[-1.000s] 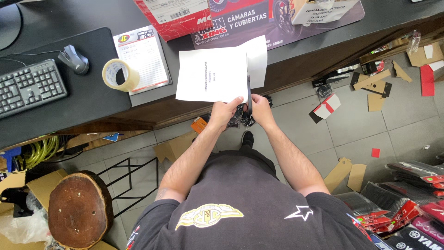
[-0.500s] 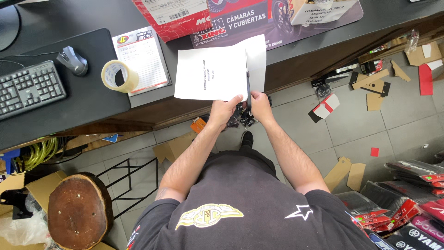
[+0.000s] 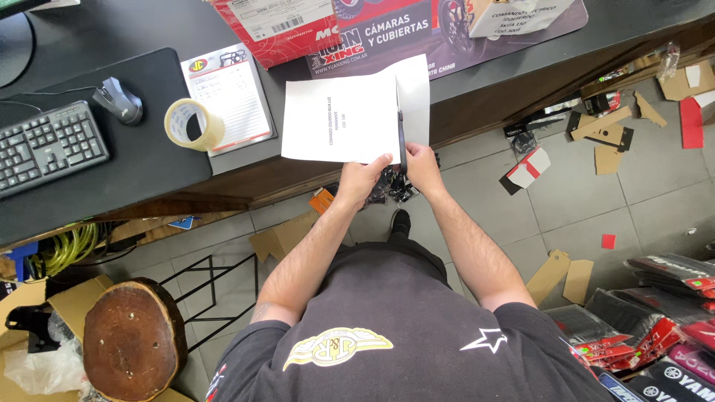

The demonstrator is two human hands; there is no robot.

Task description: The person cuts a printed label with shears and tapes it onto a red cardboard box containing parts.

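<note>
now both hands on white paper

- The left hand covers the near edge of the white sheet; its fingers under the paper are hidden.
- The right hand hides the lower end of the dark scissors, so its grip cannot be made out.
- The print on the sheet is too small to tell.
- The keyboard at 9 o'clock is cut off by the left edge.
- The red box at 12 o'clock runs out past the top edge.
- The dark clutter on the floor beneath the hands is mostly covered.
- The tabletop continues beyond the frame at left and top.
</note>
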